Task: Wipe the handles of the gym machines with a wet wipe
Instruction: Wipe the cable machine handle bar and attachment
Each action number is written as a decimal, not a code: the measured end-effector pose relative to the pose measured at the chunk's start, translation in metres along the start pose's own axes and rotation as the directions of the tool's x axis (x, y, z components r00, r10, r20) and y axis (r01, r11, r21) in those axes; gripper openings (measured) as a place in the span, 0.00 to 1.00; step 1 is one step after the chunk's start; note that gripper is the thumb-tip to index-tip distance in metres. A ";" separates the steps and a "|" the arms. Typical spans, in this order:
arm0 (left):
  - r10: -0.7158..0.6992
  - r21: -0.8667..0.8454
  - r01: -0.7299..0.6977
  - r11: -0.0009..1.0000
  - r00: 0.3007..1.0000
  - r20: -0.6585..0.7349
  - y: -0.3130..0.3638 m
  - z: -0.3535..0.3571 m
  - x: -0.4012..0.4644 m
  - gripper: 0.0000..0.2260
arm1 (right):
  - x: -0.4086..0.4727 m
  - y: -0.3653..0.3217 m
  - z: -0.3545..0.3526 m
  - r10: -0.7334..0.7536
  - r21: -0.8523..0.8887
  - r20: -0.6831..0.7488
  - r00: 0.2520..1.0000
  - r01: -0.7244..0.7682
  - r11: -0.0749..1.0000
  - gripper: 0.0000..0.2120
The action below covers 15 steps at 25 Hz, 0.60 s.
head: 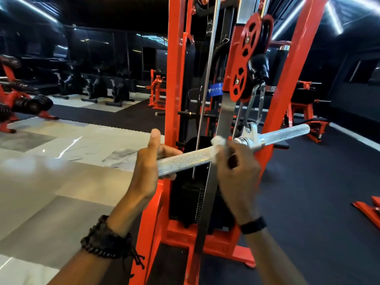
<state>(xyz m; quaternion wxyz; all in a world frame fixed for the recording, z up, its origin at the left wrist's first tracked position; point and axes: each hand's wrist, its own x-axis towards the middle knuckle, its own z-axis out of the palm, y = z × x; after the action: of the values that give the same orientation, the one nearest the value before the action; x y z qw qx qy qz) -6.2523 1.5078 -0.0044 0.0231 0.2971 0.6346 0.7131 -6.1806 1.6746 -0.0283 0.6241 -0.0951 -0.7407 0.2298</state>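
Handle bar (185, 161) rises rightward | left hand (152, 161) grips end | right hand (236, 161) clutches wipe (218, 145)

Only one text can be read: white letters "FITN", cut off by the steel bar, on a blue label (215, 89) on the orange cable machine (174, 79).

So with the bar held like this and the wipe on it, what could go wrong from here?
The bar hangs from a single clip, so it could swivel if the left hand loosens. The wet wipe under the right hand is bunched small and might miss parts of the rough grip.
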 end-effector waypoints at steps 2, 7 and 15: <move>0.081 0.031 -0.081 0.996 0.997 0.022 -0.002 -0.001 -0.003 0.28 | 0.025 0.018 -0.008 0.101 -0.071 -0.097 0.990 -0.108 0.992 0.05; 0.197 0.237 -0.205 0.950 0.979 0.056 -0.018 -0.008 -0.003 0.12 | -0.012 -0.027 0.013 0.047 0.042 0.037 0.998 -0.049 0.998 0.03; 0.115 0.171 -0.127 0.977 0.990 0.079 -0.015 -0.017 -0.002 0.08 | 0.009 0.003 0.005 0.049 -0.031 -0.049 0.998 -0.050 0.998 0.05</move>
<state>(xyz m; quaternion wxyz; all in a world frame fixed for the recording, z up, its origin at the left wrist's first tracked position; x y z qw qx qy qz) -6.2636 1.4944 -0.0190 -0.0245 0.3604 0.6745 0.6439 -6.1874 1.6802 -0.0225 0.6343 -0.1291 -0.7265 0.2307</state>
